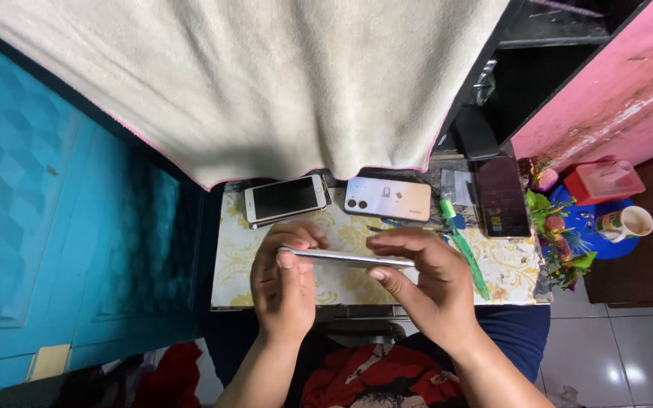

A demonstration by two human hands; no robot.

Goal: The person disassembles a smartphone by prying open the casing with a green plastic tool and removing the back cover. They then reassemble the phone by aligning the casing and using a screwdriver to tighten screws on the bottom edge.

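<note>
Thin phone (349,258) was pinched edge-on between left hand (285,283) and right hand (428,283), fingers closed on both its ends, above surface (508,264).

Risk, as judged: only fingertips held slim edges; slip could drop it on white phone (286,199) or pale back cover (388,199) just beyond fingers. Bending also possible.

Phone looked flat, silver-grey, very slim.

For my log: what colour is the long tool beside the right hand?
Green toothbrush, head view.

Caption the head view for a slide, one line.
Both hands, left and right, hold a thin phone edge-on over a small table with three more phones.
</note>
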